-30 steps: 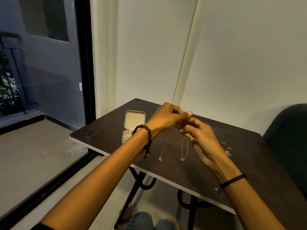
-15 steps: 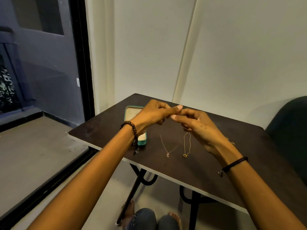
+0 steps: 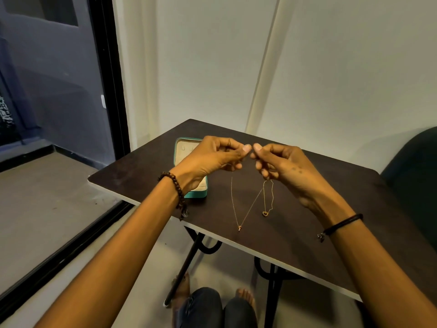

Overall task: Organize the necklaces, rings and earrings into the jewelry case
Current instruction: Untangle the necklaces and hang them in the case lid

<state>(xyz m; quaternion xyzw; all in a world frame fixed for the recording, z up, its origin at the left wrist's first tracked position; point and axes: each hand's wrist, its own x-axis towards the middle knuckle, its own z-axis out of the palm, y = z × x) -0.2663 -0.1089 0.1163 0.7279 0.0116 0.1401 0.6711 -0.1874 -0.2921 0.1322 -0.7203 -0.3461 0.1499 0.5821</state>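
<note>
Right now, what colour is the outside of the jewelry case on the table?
Teal green, with a cream lining inside the jewelry case; the head view shows it.

Dark brown table (image 3: 319,233), open teal jewelry case (image 3: 189,150) near its left end, heart-pendant necklace (image 3: 268,202) mid-table

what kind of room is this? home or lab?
Probably a home room, not a lab: a small dark table in a plain white wall corner, a sliding glass door to a balcony-like area, and a dark upholstered chair.
</note>
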